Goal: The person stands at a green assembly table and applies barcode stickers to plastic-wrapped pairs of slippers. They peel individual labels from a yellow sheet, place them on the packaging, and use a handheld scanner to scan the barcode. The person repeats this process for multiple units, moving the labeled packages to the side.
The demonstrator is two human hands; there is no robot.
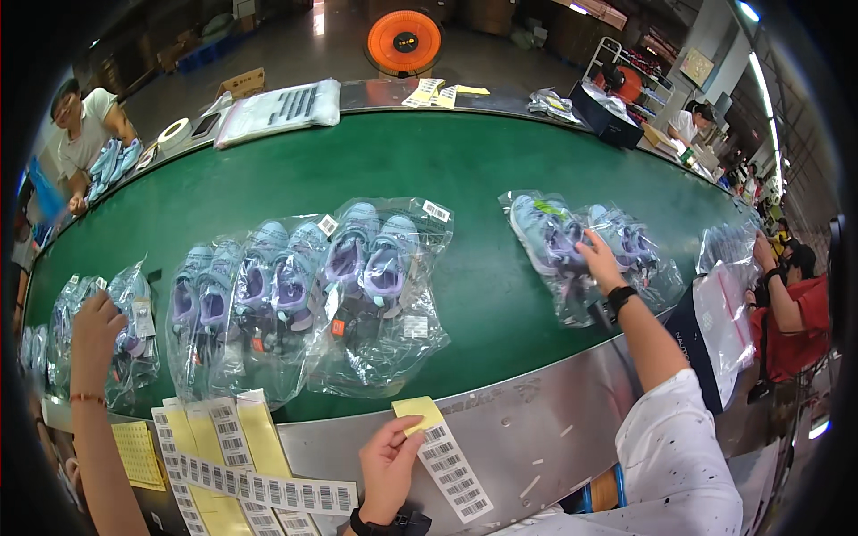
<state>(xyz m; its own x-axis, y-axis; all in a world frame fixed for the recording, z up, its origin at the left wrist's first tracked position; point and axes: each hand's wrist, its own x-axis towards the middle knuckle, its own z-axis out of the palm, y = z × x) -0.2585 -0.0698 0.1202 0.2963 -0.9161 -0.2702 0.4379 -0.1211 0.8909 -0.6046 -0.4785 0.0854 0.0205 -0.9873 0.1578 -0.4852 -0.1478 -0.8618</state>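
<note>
My left hand [389,464], with a black watch at its wrist, pinches the top of a yellow-backed strip of barcode labels [454,469] over the metal edge. My right hand [602,263], wearing a black wristband, reaches out over the green belt. Its fingers grip a clear bag with light blue and lilac shoes [541,234]; the fingertips partly hide where they meet the plastic. Just beyond it lies another bagged pair [621,228]. Left of centre, several bagged pairs [371,259] lie side by side, with small barcode stickers on some bags.
More barcode sheets [223,447] lie on the metal ledge [527,429] at lower left. A co-worker's arm [98,429] touches bagged shoes [134,313] at far left. On the right, a red-clothed person [791,326] sits beside a dark box [693,348]. An orange fan [404,43] stands beyond the belt [483,268].
</note>
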